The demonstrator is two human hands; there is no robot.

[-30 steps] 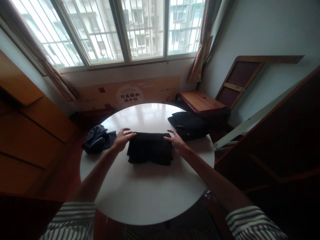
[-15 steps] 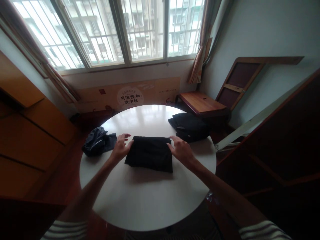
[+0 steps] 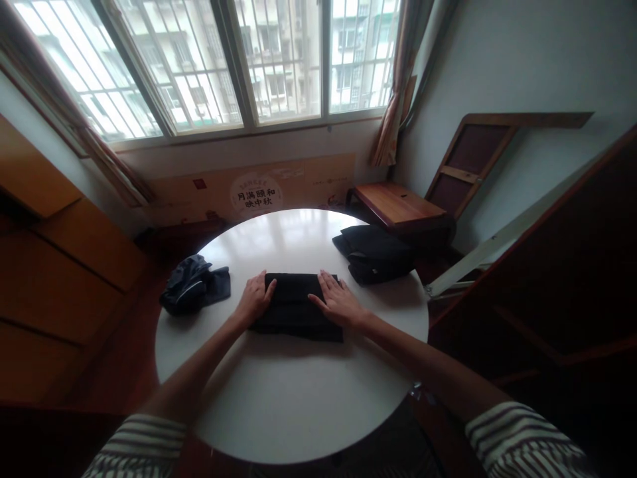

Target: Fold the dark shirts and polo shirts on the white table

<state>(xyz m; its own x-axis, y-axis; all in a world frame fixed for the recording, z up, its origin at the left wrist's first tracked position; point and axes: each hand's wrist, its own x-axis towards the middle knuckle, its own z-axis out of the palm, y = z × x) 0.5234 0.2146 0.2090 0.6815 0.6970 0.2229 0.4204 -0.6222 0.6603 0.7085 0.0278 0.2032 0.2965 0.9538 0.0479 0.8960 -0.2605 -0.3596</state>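
Note:
A folded black garment lies flat in the middle of a round white table. My left hand rests palm down on its left end, fingers spread. On the garment's right half my right hand presses flat in the same way. Neither hand grips the cloth. Striped sleeves show at the bottom corners.
A crumpled dark garment sits at the table's left edge. A folded black stack lies at the right rear edge. Behind the table are a low wooden bench, a printed cardboard panel under the window, and wooden boards leaning at the right.
Both hands moved from the garment's side edges onto its top and now lie flat on it. The garment looks flatter and narrower front to back.

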